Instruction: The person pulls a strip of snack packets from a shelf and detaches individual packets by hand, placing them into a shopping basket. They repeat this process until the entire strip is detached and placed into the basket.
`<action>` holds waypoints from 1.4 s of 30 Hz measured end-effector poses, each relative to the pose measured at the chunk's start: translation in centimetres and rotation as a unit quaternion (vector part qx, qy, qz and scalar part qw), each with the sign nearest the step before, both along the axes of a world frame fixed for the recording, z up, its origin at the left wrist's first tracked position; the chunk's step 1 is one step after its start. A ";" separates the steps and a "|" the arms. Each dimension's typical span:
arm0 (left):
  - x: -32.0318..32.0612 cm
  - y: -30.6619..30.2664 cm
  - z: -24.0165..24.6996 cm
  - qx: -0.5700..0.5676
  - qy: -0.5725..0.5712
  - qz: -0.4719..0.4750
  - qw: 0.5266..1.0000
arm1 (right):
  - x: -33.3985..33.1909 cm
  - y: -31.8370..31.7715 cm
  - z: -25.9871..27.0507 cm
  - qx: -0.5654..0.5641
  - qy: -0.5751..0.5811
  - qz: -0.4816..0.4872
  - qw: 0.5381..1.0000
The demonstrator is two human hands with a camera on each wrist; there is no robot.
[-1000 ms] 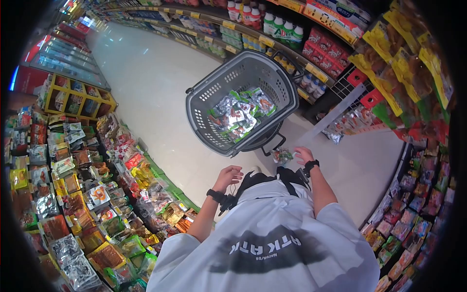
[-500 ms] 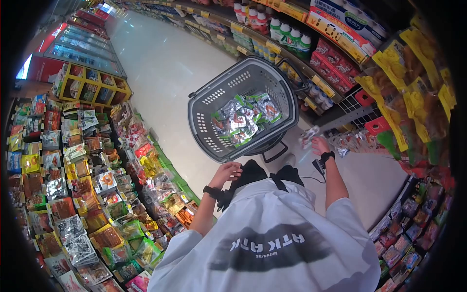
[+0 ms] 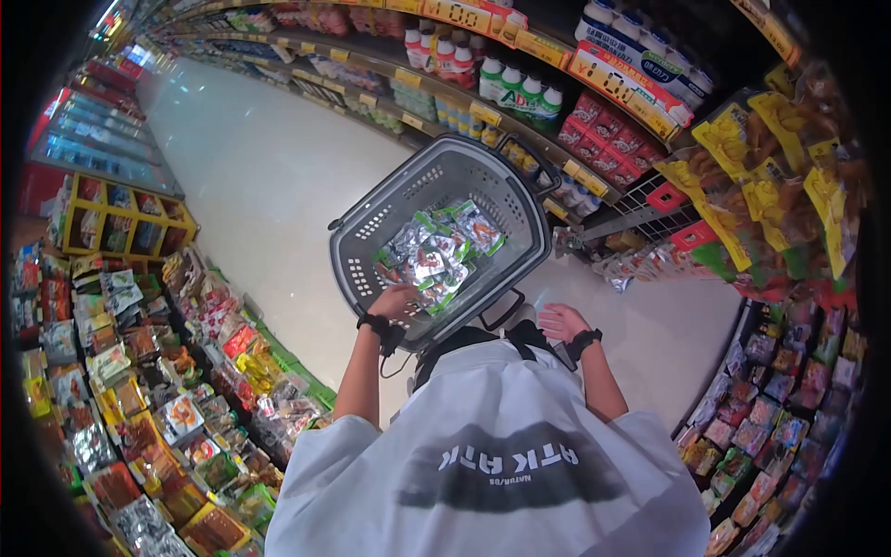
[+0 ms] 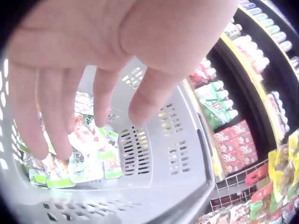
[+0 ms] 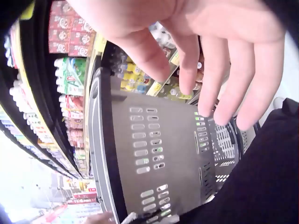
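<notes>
A grey shopping basket (image 3: 351,269) holds a pile of silver-and-green snack packs (image 3: 434,255). The left hand (image 3: 394,302) is over the basket's near left side; in the left wrist view this hand (image 4: 93,56) has its fingers spread and pointing down above the packs (image 4: 84,158), and no pack is seen in its grasp. To the right of the basket's near end is the right hand (image 3: 563,323), with nothing in it. The right wrist view shows that hand (image 5: 210,51) with fingers extended, outside the basket's wall (image 5: 177,121).
Shelves with green-capped bottles (image 3: 520,93) and red boxes (image 3: 603,139) run behind the basket. Yellow packs (image 3: 766,176) hang at the right beside a wire rack (image 3: 650,209). Packaged snacks (image 3: 181,413) fill the left display, and more packs (image 3: 761,432) lie at lower right.
The left hand has moved forward over the basket. The right hand, which had a small pack at its fingers, has come back toward the body and is empty. The view has shifted.
</notes>
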State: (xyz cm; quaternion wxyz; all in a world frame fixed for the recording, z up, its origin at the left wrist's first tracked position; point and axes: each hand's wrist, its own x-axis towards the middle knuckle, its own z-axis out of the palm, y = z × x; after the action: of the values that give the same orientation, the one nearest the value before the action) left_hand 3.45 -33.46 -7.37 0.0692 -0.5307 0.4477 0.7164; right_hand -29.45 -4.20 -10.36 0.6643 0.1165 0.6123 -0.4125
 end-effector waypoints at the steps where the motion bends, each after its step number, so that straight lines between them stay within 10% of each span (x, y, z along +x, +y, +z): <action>1: 0.9 -1.2 -3.5 0.020 0.016 0.052 0.998 | 1.0 -0.5 1.3 -0.002 0.020 0.025 1.000; 5: 3.3 -4.3 -14.0 -0.006 -0.076 0.023 0.997 | 4.2 -5.1 4.1 -0.046 0.060 0.093 0.993; 8: 2.3 -4.5 -12.2 0.063 -0.121 0.060 0.989 | 7.2 -9.3 6.9 -0.123 0.051 0.119 0.984; 9: 3.4 -5.3 -16.1 0.052 -0.069 -0.079 0.993 | 8.8 -10.9 8.4 -0.152 0.051 0.130 0.979; 11: 4.4 -5.4 -21.2 0.209 -0.055 0.094 0.972 | 11.8 -14.3 8.7 -0.162 0.071 0.173 0.969; 15: 2.2 -4.9 -14.4 0.125 -0.079 0.127 0.981 | 18.5 -18.2 5.0 -0.151 0.131 0.230 0.952; 19: 2.3 -5.5 -14.9 0.160 -0.005 0.172 0.972 | 23.3 -17.4 3.0 -0.126 0.384 0.460 0.790; 22: 2.2 -5.8 -14.3 0.148 0.005 0.212 0.966 | 23.8 -17.3 3.2 -0.122 0.401 0.424 0.803; 25: 2.3 -5.5 -10.5 0.126 0.050 0.209 0.968 | 23.4 -18.6 2.9 -0.052 0.228 0.297 0.926; 42: 5.5 1.4 5.8 0.018 0.159 -0.036 0.986 | 22.1 -16.8 4.3 -0.121 0.020 0.030 0.992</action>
State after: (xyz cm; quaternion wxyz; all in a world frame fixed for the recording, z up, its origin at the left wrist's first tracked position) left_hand 8.95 -32.08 -1.55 0.0328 -0.3921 0.4588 0.7966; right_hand -7.36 -20.99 -6.06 0.6729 0.0088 0.5747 -0.4657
